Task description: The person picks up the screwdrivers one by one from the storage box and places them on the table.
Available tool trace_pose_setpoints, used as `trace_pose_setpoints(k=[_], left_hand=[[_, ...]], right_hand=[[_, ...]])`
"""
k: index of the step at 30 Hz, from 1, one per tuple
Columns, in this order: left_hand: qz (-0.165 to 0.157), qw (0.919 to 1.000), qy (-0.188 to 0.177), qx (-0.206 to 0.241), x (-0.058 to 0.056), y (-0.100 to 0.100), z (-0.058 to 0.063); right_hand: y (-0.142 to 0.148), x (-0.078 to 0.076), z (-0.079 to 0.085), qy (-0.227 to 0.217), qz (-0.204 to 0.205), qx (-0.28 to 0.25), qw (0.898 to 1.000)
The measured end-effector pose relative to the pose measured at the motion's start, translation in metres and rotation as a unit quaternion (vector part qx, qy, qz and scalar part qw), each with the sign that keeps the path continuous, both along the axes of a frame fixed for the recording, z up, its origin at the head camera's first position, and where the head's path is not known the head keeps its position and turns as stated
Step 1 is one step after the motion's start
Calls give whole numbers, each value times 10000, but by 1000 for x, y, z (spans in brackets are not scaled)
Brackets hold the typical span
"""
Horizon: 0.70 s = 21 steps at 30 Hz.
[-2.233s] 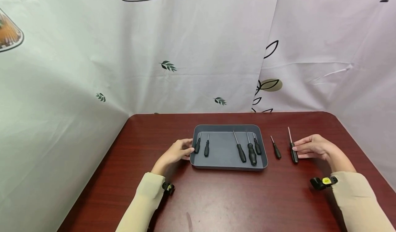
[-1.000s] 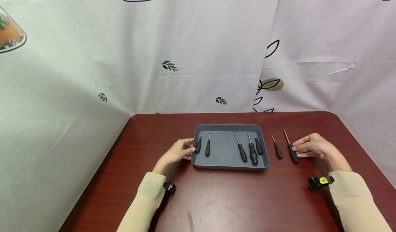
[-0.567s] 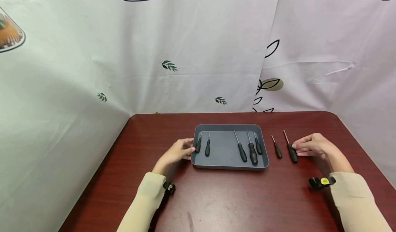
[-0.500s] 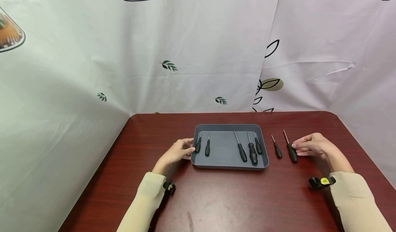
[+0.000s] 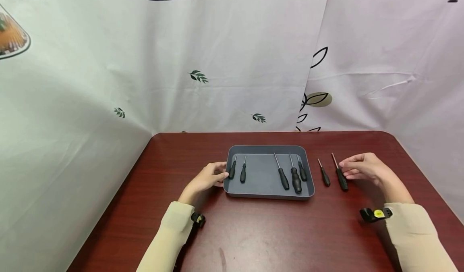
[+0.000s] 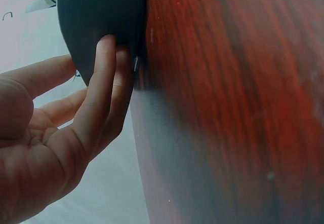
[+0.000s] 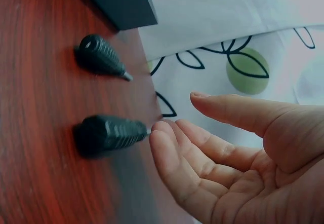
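My left hand (image 5: 206, 178) holds the left end of a shallow grey tray (image 5: 259, 175), thumb at the rim and fingers against the outer wall (image 6: 109, 11). Several black-handled screwdrivers lie in the tray, two at the left, among them one small screwdriver (image 5: 243, 173), and the others at the right, including a thick-handled screwdriver (image 5: 295, 181). On the table, right of the tray, lie a short screwdriver (image 5: 324, 177) and a longer one with a ribbed handle (image 5: 342, 179). Beside that longer screwdriver hovers my right hand (image 5: 366, 168), thumb and fingers apart in the right wrist view, holding nothing.
The tray and tools are on a dark red wooden table (image 5: 268, 235) with rounded far corners. White printed sheeting (image 5: 232, 62) hangs behind it and along both sides.
Earlier the right fingers held the ribbed screwdriver's handle and shifted it slightly left, its tip tilting left. Now they have let go and lifted slightly. The left hand and tray stay almost still.
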<state>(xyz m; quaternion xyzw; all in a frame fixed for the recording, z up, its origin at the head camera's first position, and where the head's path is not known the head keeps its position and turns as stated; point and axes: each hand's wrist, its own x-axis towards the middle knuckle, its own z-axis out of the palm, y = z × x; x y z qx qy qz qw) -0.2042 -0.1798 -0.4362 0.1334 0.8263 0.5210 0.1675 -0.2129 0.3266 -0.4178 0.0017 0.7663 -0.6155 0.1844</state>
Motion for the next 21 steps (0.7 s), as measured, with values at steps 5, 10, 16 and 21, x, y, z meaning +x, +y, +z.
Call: trace_pose_setpoints(k=[5,10,16,21], left_hand=[[13,10000,-36,1,0,0,1],[-45,10000,-19,-25,-1,-1,0],[-17,10000,-22,-51,0,-1,0],[-27,10000,-19,-26,-1,-1,1]], right_hand=[[-8,0,5,133,47,-29,9999],[-18,0,10,151,80,-24,9999],[-29,1,18,126,90,-172,9997],[-40,0,22,133,102,-115,9998]])
